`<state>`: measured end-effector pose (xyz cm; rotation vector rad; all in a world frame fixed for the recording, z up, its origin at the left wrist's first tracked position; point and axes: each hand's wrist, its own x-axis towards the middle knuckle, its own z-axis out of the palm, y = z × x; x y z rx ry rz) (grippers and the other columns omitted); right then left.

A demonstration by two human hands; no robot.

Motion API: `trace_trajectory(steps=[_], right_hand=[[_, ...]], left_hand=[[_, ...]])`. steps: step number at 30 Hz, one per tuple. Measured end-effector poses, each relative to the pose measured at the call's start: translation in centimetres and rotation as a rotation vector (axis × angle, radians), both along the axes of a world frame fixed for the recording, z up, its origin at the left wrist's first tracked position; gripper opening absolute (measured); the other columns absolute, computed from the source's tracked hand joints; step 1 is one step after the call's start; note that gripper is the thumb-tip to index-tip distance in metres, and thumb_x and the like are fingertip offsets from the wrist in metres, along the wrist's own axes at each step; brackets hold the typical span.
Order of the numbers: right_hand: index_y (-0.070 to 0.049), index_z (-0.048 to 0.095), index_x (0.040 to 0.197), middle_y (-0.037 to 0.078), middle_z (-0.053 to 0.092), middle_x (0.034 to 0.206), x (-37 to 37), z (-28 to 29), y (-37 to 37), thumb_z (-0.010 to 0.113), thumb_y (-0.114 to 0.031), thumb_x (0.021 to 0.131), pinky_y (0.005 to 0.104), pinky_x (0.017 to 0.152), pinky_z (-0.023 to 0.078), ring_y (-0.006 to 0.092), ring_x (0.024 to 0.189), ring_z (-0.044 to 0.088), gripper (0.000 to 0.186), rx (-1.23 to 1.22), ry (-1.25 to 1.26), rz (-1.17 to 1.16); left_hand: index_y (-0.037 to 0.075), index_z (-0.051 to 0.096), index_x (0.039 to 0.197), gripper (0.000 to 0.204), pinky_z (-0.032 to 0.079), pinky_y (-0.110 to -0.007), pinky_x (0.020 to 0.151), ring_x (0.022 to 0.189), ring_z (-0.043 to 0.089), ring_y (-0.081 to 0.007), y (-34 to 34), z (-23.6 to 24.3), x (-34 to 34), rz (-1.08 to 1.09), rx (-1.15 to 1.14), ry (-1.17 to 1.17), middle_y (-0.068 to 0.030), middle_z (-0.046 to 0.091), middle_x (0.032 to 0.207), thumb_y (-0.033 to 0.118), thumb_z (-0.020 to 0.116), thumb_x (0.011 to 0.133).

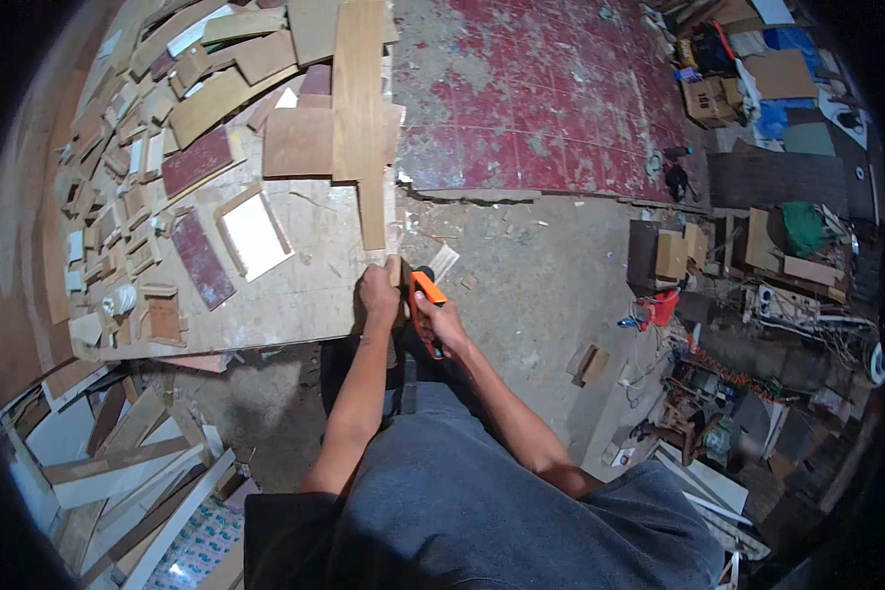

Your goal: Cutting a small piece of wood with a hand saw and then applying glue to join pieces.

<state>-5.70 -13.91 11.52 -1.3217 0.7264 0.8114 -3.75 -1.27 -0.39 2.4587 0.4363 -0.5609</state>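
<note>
My left hand [380, 295] is closed on a short block of wood [396, 270] at the right edge of the cluttered worktable [305, 305]. Beside it, my right hand [442, 323] grips an orange and black hand tool [427, 287], held against or very near that block; contact is unclear. Just beyond my hands lie a long pale plank [357, 98] and a narrower strip of wood [372, 221] along the table's edge. A small pale slat [444, 261] is on the concrete floor past the tool.
Many wood offcuts and panels [197, 162] cover the table's left part. A worn red surface [521, 98] spans the back. Stacked scrap boards [138, 472] lie at lower left. Boxes [713, 98], a red object [659, 310], cables and clutter line the right side.
</note>
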Motion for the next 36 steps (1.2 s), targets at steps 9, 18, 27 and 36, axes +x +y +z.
trace_trajectory(steps=[9, 18, 27, 36], right_hand=[[-0.010, 0.049, 0.072, -0.001, 0.043, 0.052, 1.2, 0.3, -0.2, 0.058, -0.034, 0.097, 0.0278, 0.037, 0.029, 0.0100, 0.039, 0.038, 0.036, -0.028, -0.054, 0.035], [-0.009, 0.048, 0.070, -0.002, 0.040, 0.051, 0.7, 0.3, 0.0, 0.058, -0.035, 0.097, 0.0280, 0.037, 0.029, 0.0096, 0.037, 0.036, 0.039, -0.004, -0.029, 0.017], [-0.009, 0.048, 0.068, -0.001, 0.042, 0.050, 0.5, 0.3, -0.1, 0.058, -0.035, 0.097, 0.0272, 0.037, 0.030, 0.0096, 0.038, 0.039, 0.040, -0.031, -0.097, 0.027], [-0.009, 0.049, 0.071, -0.002, 0.041, 0.051, 1.6, 0.3, -0.1, 0.058, -0.036, 0.097, 0.0269, 0.036, 0.030, 0.0091, 0.037, 0.037, 0.038, 0.050, -0.062, 0.011]], left_hand=[[0.018, 0.046, 0.141, 0.070, 0.055, -0.044, 0.078, 0.094, 0.064, -0.0377, 0.0, 0.4, -0.1, -0.062, 0.012, 0.009, -0.0202, 0.056, 0.109, -0.001, 0.071, 0.078], [0.015, 0.039, 0.144, 0.076, 0.057, -0.043, 0.077, 0.096, 0.065, -0.0364, 0.0, 1.0, -0.1, -0.130, 0.058, 0.026, -0.0200, 0.052, 0.114, -0.001, 0.073, 0.077], [0.016, 0.037, 0.145, 0.083, 0.057, -0.042, 0.077, 0.097, 0.065, -0.0356, -0.2, 1.4, 0.1, -0.139, 0.055, 0.068, -0.0191, 0.053, 0.114, -0.002, 0.075, 0.074], [0.011, 0.035, 0.146, 0.075, 0.056, -0.042, 0.078, 0.096, 0.065, -0.0365, -0.2, 0.6, 0.5, -0.109, 0.076, 0.042, -0.0213, 0.055, 0.111, -0.004, 0.067, 0.081]])
